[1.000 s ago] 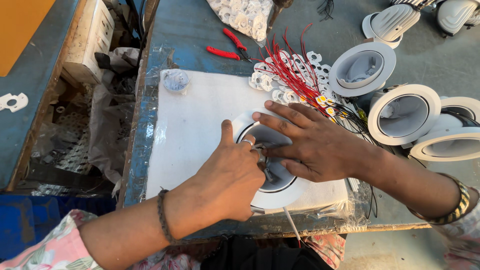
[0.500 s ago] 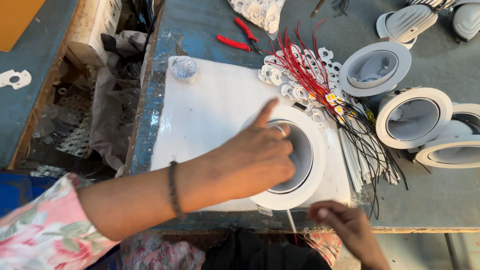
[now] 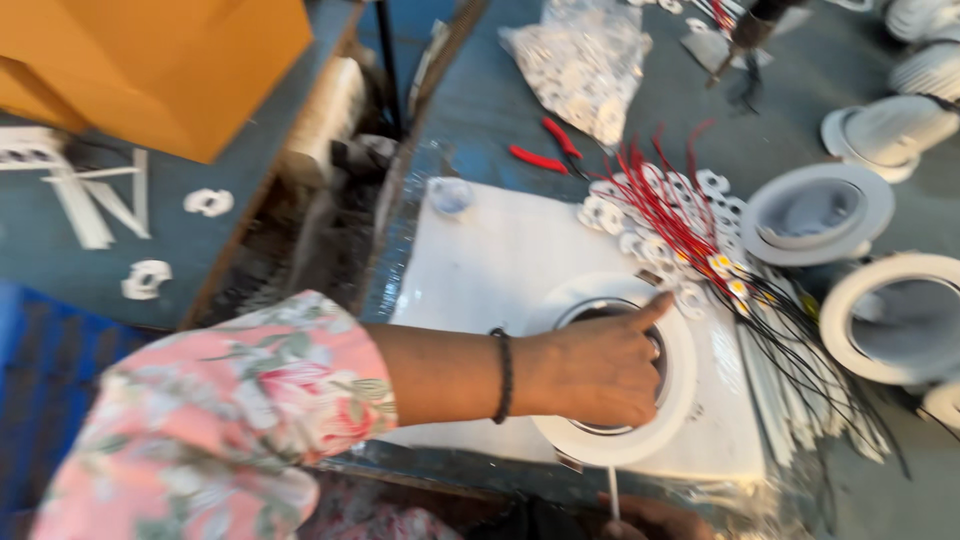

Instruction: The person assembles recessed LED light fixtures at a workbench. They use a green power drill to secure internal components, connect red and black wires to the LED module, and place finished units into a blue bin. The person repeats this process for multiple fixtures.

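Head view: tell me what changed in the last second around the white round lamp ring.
The right hand let go of the lamp ring and drew back to the table's near edge, where only part of it shows. The left hand stayed on the ring, forefinger pointing out. The white board, red wires and red pliers stayed put.

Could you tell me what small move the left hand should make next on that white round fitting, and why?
Probably keep the left hand pressing the white round fitting flat on the white board, forefinger on its rim. The right hand is barely visible at the bottom edge beside a thin white stick, so the fitting likely needs steadying.
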